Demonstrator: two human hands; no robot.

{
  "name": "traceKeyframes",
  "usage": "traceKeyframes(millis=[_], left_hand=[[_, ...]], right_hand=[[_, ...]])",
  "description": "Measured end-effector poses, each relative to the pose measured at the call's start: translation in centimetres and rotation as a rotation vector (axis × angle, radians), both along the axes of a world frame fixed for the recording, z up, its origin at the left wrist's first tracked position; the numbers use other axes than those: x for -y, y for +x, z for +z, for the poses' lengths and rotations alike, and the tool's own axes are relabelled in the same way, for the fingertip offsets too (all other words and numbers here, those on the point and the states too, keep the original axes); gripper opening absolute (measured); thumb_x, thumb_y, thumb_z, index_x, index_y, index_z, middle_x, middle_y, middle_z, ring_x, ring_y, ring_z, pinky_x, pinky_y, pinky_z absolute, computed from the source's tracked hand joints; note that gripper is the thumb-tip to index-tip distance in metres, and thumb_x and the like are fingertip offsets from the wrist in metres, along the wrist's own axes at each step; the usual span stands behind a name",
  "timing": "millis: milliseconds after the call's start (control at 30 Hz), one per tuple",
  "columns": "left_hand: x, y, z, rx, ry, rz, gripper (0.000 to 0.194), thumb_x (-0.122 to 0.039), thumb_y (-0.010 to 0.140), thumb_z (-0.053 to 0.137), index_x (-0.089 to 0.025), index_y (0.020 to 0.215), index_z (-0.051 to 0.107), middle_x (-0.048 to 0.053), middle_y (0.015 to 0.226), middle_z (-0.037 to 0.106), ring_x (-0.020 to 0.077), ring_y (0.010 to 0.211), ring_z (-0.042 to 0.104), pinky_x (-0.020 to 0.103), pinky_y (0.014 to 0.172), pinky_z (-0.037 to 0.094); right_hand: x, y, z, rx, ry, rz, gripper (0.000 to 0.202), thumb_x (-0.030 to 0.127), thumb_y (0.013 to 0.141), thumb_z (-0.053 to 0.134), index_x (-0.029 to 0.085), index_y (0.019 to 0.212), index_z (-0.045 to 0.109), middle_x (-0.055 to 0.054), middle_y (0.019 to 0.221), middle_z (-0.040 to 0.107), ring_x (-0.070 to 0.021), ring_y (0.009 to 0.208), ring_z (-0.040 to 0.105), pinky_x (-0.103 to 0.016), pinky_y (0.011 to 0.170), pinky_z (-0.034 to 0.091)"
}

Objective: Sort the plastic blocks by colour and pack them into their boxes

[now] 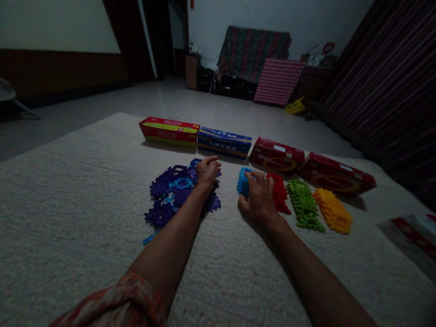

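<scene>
My left hand (207, 172) is over the right side of a loose pile of purple pieces (160, 213), with light blue pieces (182, 183) among them; its fingers are bent, and what they hold, if anything, is too small to tell. Beside a stack of light blue pieces (242, 182), my right hand (258, 196) has its thumb and fingers curved apart at the stack's near right side. To its right lie rows of red pieces (281, 193), green pieces (304, 205) and yellow-orange pieces (333, 210).
Behind the pieces stand a red and green box (170, 131), a blue box (225, 143) and two dark red boxes (277, 156). All rest on a pale textured mat (85, 181). A flat item (413, 234) with red and white parts lies at the right edge.
</scene>
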State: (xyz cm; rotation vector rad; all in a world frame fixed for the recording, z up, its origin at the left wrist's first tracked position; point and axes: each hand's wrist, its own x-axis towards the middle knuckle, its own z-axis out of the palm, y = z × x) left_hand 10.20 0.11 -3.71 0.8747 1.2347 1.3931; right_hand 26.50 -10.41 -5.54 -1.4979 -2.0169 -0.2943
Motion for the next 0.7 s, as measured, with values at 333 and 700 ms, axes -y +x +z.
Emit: traceKeyframes(millis=[333,700], left_hand=[[-0.4,-4.0,2.5,-0.578,0.204,-0.046,0.038,-0.005,0.077,0.05,-0.016,0.102,0.076,0.01,0.094,0.076,0.0216,0.09,0.072,0.032,0.086,0.054],[-0.8,-6.4,-0.1,-1.355,0.193,-0.223,0.041,-0.015,0.086,0.052,-0.018,0.122,0.072,0.014,0.129,0.069,0.0257,0.125,0.06,0.033,0.108,0.041]], right_hand=[[0.7,-5.2,-1.7,-0.137,-0.08,0.491,0.059,0.006,0.083,0.05,0.016,0.14,0.043,-0.021,0.148,0.045,-0.0309,0.139,0.043,-0.054,0.111,0.045],[0.8,-5.4,-2.0,-0.153,-0.157,0.456,0.047,0.013,0.086,0.051,0.014,0.133,0.055,-0.021,0.141,0.056,-0.0317,0.131,0.054,-0.058,0.107,0.047]])
